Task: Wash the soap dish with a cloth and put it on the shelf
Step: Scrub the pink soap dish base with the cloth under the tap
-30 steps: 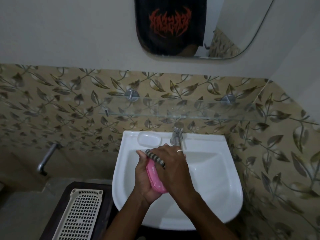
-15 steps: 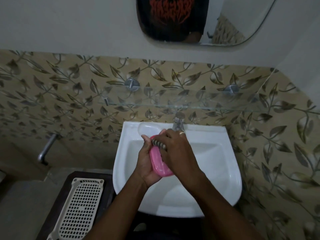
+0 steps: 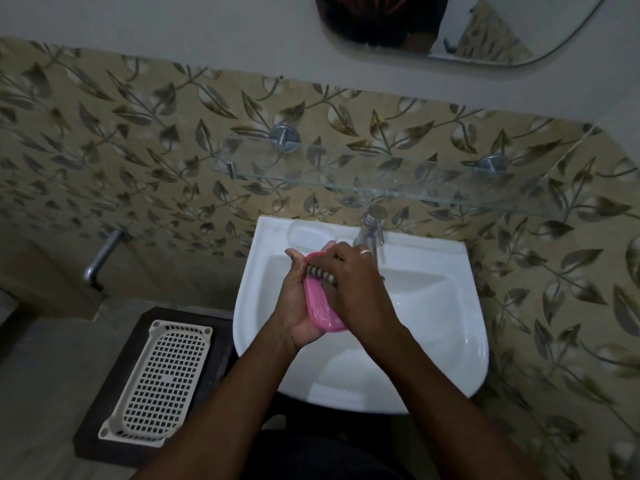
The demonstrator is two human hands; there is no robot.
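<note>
The pink soap dish is held above the bowl of the white sink, tilted on its side with its long edge running toward the person. The left hand cradles it from the left, palm against its outer face and fingers curled around its far end. The right hand lies over the dish from the right, its fingers pressed together and closed down on a striped cloth, which shows only as a short grey-and-white band squeezed against the upper part of the dish; a ring sits on one finger of this hand. Just behind the hands, the chrome tap stands at the back rim of the sink, and a moulded soap recess lies to its left. Above the sink, a glass shelf is fixed to the leaf-patterned tiles on round metal brackets. Higher on the plain wall hangs a mirror. To the left of the sink, a cream perforated tray rests on a dark stand, and a metal pipe juts from the wall
</note>
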